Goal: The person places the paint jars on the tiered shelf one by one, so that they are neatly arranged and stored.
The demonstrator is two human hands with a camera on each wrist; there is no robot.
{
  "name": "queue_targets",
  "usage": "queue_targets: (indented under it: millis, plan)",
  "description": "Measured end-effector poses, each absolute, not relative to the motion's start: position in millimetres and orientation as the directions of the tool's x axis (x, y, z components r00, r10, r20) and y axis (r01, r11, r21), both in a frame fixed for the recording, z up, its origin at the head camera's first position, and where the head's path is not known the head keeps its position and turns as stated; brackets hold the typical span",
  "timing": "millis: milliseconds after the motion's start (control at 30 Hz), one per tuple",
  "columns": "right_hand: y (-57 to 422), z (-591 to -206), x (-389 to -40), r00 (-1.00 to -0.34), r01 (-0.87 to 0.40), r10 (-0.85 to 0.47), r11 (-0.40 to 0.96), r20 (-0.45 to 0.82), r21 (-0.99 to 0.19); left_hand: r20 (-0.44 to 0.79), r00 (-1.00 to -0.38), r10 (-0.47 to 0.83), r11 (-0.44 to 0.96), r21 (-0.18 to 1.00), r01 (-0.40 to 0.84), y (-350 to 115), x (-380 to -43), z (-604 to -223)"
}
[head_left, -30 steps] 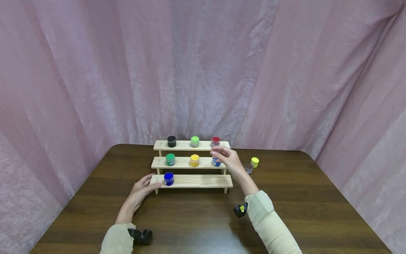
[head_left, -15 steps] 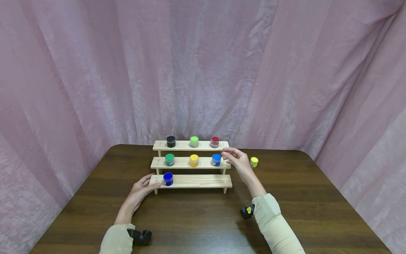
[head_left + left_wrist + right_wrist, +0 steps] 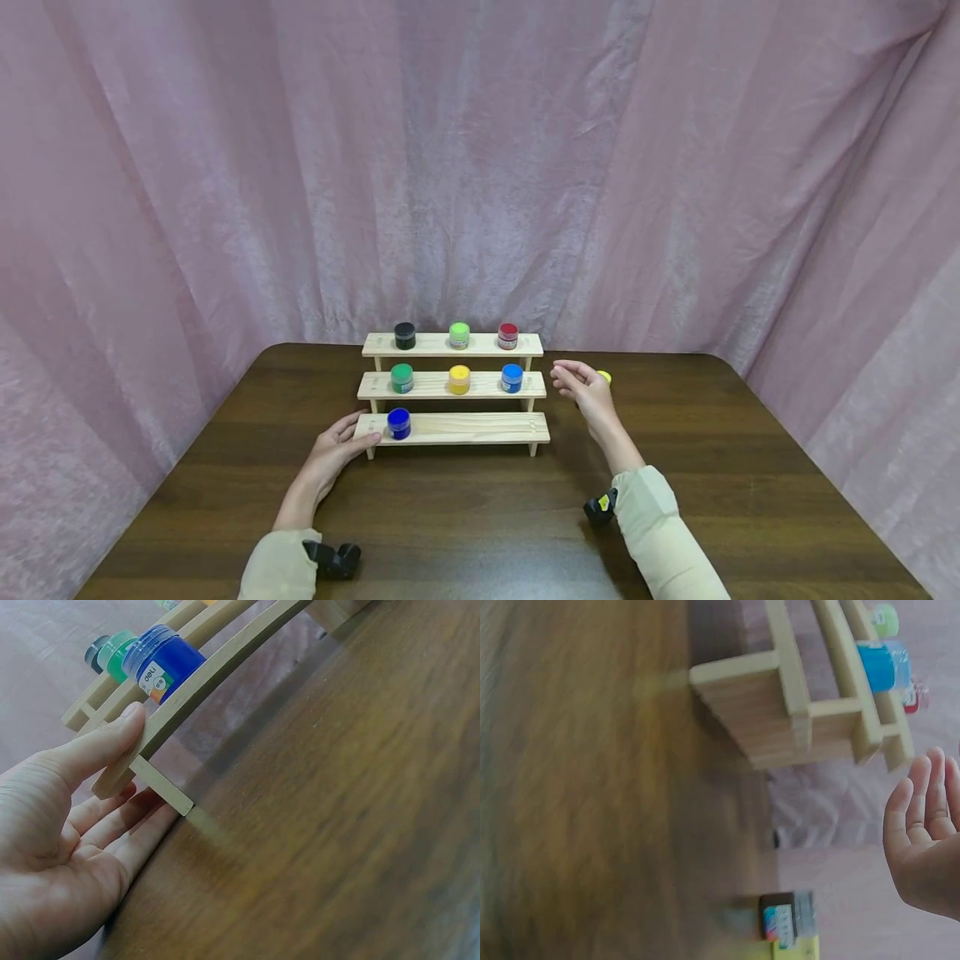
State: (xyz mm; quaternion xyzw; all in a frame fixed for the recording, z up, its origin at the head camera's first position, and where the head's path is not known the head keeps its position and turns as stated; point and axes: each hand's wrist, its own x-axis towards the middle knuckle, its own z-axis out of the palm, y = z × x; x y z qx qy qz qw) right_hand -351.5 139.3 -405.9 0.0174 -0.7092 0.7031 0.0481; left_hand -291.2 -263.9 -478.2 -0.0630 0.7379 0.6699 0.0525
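A three-step wooden stand (image 3: pixel 472 428) bears several small paint jars. My left hand (image 3: pixel 333 450) grips the left end of its lowest step, thumb on top and fingers underneath, beside a dark blue paint jar (image 3: pixel 169 667). To the right of the stand, my right hand (image 3: pixel 591 398) hangs in the air with loosely bent fingers and holds nothing. Behind it a yellow paint jar (image 3: pixel 605 377) is partly covered; in the right wrist view this yellow jar (image 3: pixel 808 949) stands beside a dark paint jar (image 3: pixel 778 918), which the hand hides in the head view.
On the middle step are green (image 3: pixel 402 378), yellow-orange (image 3: pixel 459 380) and blue (image 3: pixel 512 378) jars. Black (image 3: pixel 405 336), light green (image 3: pixel 459 336) and red (image 3: pixel 507 336) jars line the top step. A pink curtain (image 3: pixel 480 167) hangs behind the brown table (image 3: pixel 450 525).
My right hand has drawn away from the blue jar on the middle step, rightward to near the two jars on the table. My left hand stays on the stand.
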Motion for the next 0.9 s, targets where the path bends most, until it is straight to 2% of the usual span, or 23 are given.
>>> queue_targets:
  millis: [200, 567, 733, 900]
  plan:
    - [151.8, -416.8, -353.3, -0.988, -0.100, 0.115, 0.007, 0.101, -0.995, -0.166, -0.986, -0.020, 0.093, 0.982, -0.167, -263.9, -291.8, -479.2]
    - [167.1, -433.5, -357.8, -0.975, -0.111, 0.208, -0.179, 0.073, -0.978, -0.162, -0.986, -0.023, 0.097, 0.982, -0.164, -264.7, -289.1, -480.5]
    - [172.2, -434.4, -358.6, -0.974, -0.092, 0.220, -0.179, 0.052, -0.979, -0.168, -0.986, -0.018, 0.118, 0.979, -0.169, -265.1, -290.2, -479.4]
    - [176.2, -439.1, -360.2, -0.961, -0.105, 0.269, -0.111, 0.071, -0.988, -0.180, -0.983, -0.026, 0.125, 0.975, -0.182, -264.4, -292.5, -479.0]
